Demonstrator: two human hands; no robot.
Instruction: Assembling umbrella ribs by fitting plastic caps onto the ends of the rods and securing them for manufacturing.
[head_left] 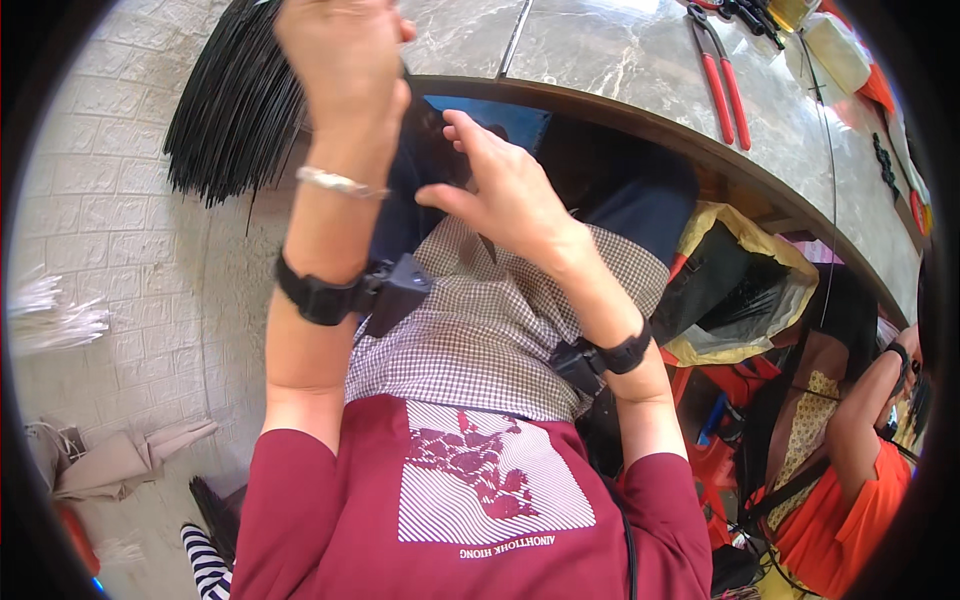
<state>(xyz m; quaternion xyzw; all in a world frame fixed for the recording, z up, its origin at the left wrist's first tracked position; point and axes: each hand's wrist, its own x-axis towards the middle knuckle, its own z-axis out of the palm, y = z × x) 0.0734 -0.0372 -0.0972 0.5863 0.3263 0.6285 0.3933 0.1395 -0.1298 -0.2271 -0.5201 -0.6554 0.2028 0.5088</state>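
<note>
My left hand (345,50) is raised at the top edge, beside a thick bundle of long black strands (235,110) hanging by the wall. It is blurred and partly cut off, so its grip does not show. My right hand (505,190) hovers above my lap with its thumb and fingers apart, and nothing shows in it. Just below that palm, a dark pointed piece (487,248) stands out against the checked cloth (450,320) across my lap.
A grey marble-look table (620,60) curves along the far side, with red-handled pliers (722,85) on it. To the right stands a yellow-rimmed bag (790,240) holding dark material. Another person in an orange top (850,520) sits at lower right. A white brick-patterned wall (110,150) borders the left.
</note>
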